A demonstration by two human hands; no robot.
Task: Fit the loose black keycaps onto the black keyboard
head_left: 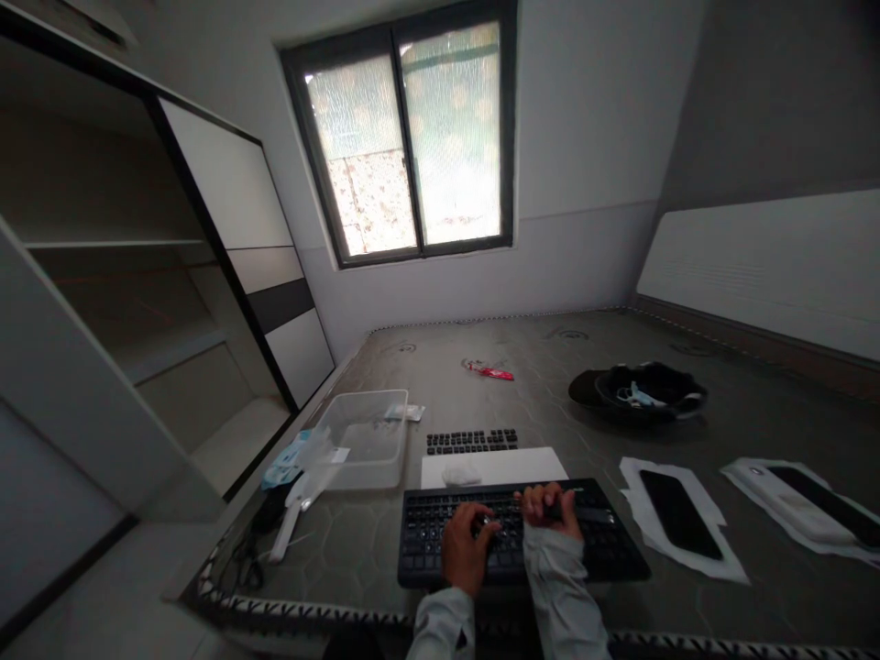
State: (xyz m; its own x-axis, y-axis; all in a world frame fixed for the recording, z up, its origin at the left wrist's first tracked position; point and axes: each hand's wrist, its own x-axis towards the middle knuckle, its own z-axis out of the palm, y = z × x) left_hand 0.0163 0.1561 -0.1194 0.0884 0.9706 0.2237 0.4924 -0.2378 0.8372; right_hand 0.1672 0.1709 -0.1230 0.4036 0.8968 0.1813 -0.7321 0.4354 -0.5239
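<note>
A black keyboard (426, 573) lies in front of me on the mattress. My left hand (467, 541) is over its middle keys, thumb and fingers curled toward each other in a pinch; whatever is between the fingertips is too small to make out. My right hand (550, 511) is closed around a dark, slim tool (554, 510) above the keyboard's upper right part. Its thin end seems to point left, toward the left fingertips, but the kind of tool is unclear. Beyond the keyboard, several loose black keycaps (471, 442) sit in rows.
A white sheet (522, 466) with a small crumpled translucent piece lies behind the keyboard. Left stands a clear plastic box (371, 472). To the right are a phone (680, 513) on white wrapping, a second wrapped device (797, 504) and a black cap (639, 394). A red item (495, 373) lies farther back.
</note>
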